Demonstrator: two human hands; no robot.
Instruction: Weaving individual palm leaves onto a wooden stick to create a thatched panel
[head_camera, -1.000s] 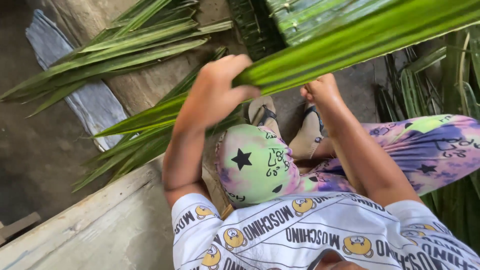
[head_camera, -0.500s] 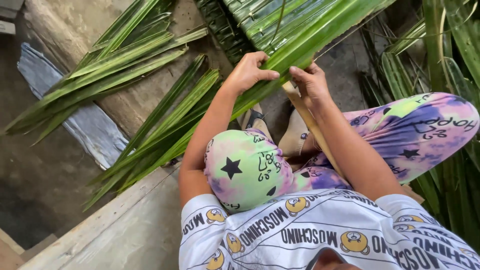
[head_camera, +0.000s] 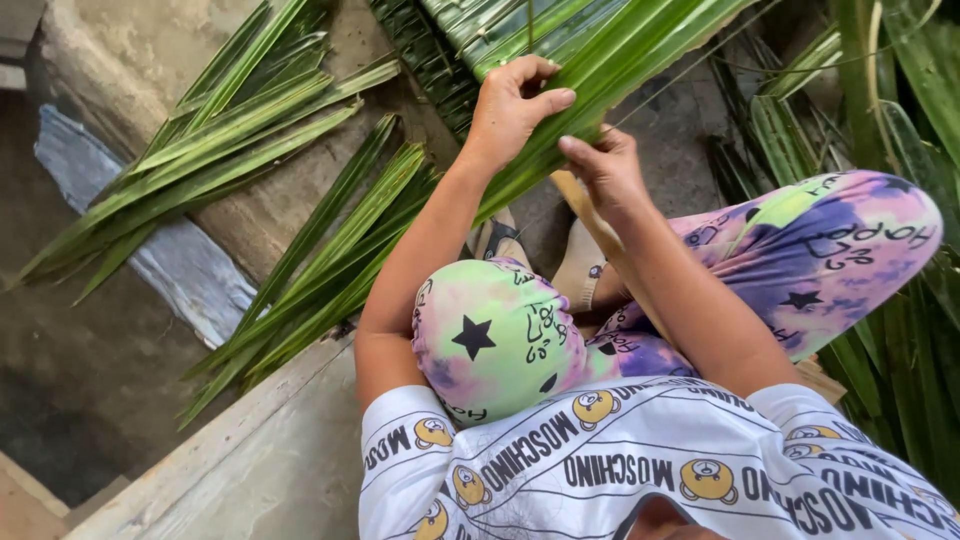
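I sit with my knees drawn up in tie-dye trousers (head_camera: 500, 335). My left hand (head_camera: 512, 105) grips a long green palm leaf (head_camera: 620, 55) that runs from the upper right down to the lower left. My right hand (head_camera: 600, 170) pinches the same leaf just below it, fingers pressed to its lower edge. A pale wooden stick (head_camera: 585, 215) lies under my right wrist, pointing down toward my lap. The leaf's far end joins a stitched panel of folded leaves (head_camera: 500, 35) at the top.
A loose pile of palm leaves (head_camera: 200, 140) lies at the upper left on a concrete ledge (head_camera: 190, 40). More leaves (head_camera: 900, 330) stand at the right. A grey-blue cloth (head_camera: 170, 250) lies on the ground at the left. A wooden plank (head_camera: 260, 460) runs below my left elbow.
Both hands have moved up and away along the leaf toward the stitched panel. The leaf has swung from nearly level to a steeper slant. The wooden stick has come into view.
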